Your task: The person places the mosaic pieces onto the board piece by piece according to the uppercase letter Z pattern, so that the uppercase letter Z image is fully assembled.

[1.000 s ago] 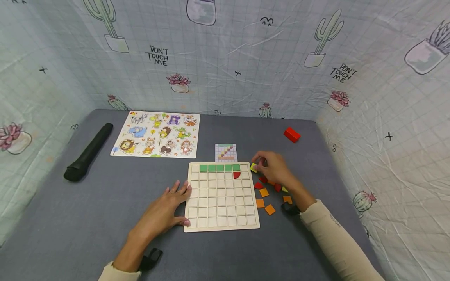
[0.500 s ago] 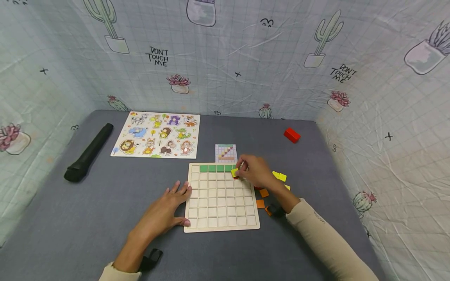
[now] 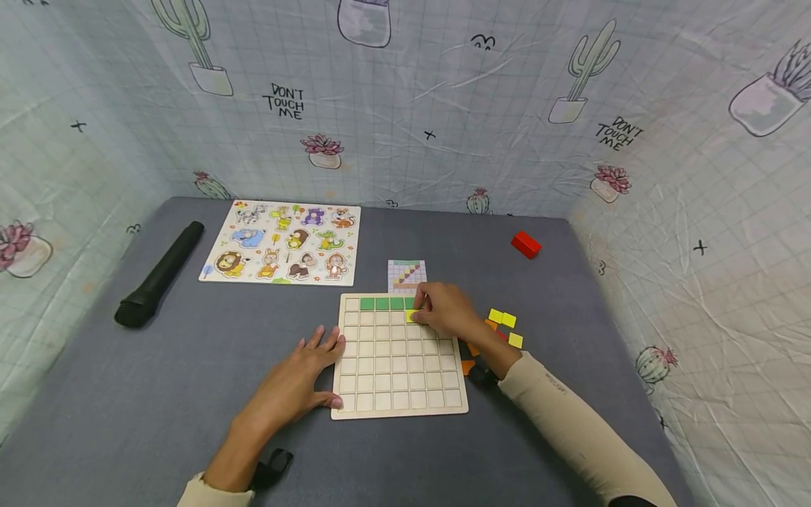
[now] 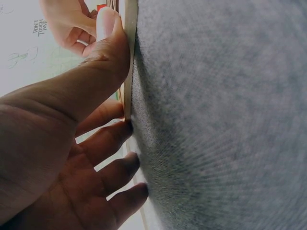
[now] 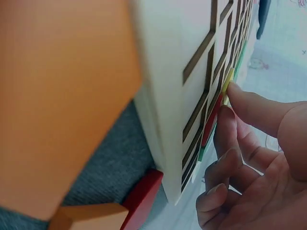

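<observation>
My left hand (image 3: 293,380) rests along the left edge of the wooden grid board (image 3: 400,366), its fingers extended and thumb touching the edge. In the right wrist view, thumb and index finger of my right hand (image 5: 268,158) pinch a yellow square tile (image 5: 228,80). That tile (image 3: 409,317) lies over a second-row cell, just below the row of green tiles (image 3: 382,303). Beside it in the right wrist view is a red piece (image 5: 211,120), which my right hand hides in the head view. A small pattern card (image 3: 407,276) lies behind the board.
Loose yellow tiles (image 3: 495,316) and orange tiles (image 3: 468,367) lie right of the board, partly under my right forearm. A red block (image 3: 526,244) sits at the back right. An animal puzzle board (image 3: 281,243) and a black elongated object (image 3: 160,274) lie at the back left.
My right hand has carried the yellow tile leftward from beside the board to a second-row cell. My left hand has stayed in place.
</observation>
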The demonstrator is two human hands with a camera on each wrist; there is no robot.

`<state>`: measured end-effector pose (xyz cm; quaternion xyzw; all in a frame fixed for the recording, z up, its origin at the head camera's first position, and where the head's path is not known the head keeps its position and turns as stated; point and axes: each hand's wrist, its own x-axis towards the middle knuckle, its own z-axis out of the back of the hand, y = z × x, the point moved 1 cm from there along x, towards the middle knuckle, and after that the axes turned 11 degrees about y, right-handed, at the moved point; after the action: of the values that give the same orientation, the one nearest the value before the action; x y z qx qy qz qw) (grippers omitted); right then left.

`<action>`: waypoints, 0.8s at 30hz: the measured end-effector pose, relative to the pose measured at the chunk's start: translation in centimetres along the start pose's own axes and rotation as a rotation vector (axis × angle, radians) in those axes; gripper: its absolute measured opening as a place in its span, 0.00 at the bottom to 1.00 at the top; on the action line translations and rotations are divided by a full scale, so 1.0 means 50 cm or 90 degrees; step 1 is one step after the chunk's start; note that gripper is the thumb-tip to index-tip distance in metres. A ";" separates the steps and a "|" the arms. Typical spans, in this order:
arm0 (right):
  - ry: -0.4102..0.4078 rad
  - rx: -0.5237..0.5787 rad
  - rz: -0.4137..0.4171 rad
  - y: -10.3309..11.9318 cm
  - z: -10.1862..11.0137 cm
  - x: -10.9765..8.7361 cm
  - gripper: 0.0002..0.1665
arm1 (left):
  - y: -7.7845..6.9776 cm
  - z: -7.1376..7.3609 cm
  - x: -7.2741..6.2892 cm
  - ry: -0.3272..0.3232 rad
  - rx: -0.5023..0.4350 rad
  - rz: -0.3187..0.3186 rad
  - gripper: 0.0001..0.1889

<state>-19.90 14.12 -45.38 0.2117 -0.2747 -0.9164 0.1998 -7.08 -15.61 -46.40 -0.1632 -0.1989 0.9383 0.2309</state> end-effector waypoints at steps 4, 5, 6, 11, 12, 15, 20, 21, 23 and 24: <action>-0.001 -0.008 0.005 0.006 0.000 0.002 0.10 | 0.001 0.000 0.001 -0.001 0.003 0.001 0.56; -0.002 -0.008 0.003 0.006 0.000 0.002 0.10 | 0.001 0.001 0.000 0.000 0.004 0.002 0.56; -0.001 -0.008 0.002 0.006 0.001 0.001 0.10 | 0.001 0.001 0.000 0.001 0.005 0.003 0.56; 0.006 0.005 0.008 0.004 0.004 -0.002 0.09 | -0.002 0.001 0.000 0.006 0.006 0.007 0.56; 0.007 0.009 0.013 0.003 0.005 -0.004 0.08 | -0.002 0.000 -0.001 0.007 0.005 0.008 0.56; 0.008 0.031 0.027 -0.003 0.010 -0.009 0.06 | -0.003 0.000 -0.001 0.007 0.002 0.011 0.56; -0.009 0.076 0.028 -0.016 0.025 -0.025 0.08 | -0.002 0.000 0.000 0.008 -0.001 0.015 0.56; -0.013 0.080 0.023 -0.019 0.029 -0.030 0.09 | -0.002 0.000 0.000 0.008 -0.001 0.015 0.56; -0.022 0.079 0.016 -0.029 0.036 -0.038 0.09 | -0.001 0.000 0.000 0.006 -0.001 0.014 0.56; -0.026 0.079 0.011 -0.035 0.039 -0.042 0.09 | -0.001 0.000 0.000 0.006 0.000 0.014 0.56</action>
<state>-19.56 17.32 -44.34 0.2025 -0.3371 -0.8999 0.1886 -7.06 -15.57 -46.39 -0.1694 -0.1958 0.9402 0.2215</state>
